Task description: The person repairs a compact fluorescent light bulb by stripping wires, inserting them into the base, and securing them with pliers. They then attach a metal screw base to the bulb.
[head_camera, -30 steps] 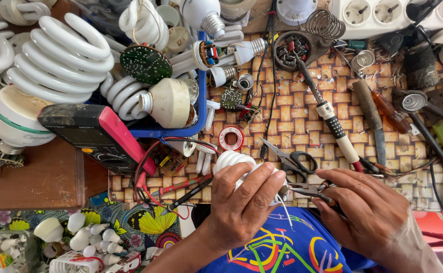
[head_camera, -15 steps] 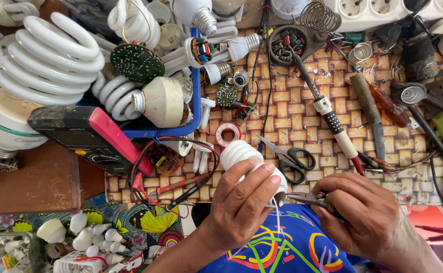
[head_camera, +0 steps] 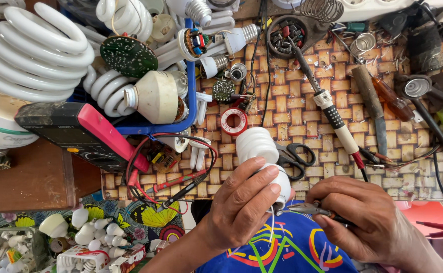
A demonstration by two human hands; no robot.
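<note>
My left hand (head_camera: 241, 202) has its grip closed around a small white spiral lamp (head_camera: 263, 156), coil pointing away from me, base tipped down toward my lap just off the near edge of the woven worktop (head_camera: 292, 101). My right hand (head_camera: 368, 217) is closed on a pair of slim pliers (head_camera: 307, 208), tips right at the underside of the lamp's base, where a thin white wire (head_camera: 272, 227) dangles over my blue patterned shirt. Looks to me like I'm working the leads at the base, pulling or straightening them. The next move, I reckon, wants a firm left grip so the lamp doesn't twist, and a light pinch with the plier tips so the fine wire doesn't snap. Just beyond the lamp lie black-handled scissors (head_camera: 295, 154), a red tape ring (head_camera: 234, 121), and a soldering iron (head_camera: 327, 106) slanting across the mat. Off to the left sit a black and pink multimeter (head_camera: 80, 134) with its red leads and a blue tray (head_camera: 191, 101) heaped with bigger spiral lamps.
</note>
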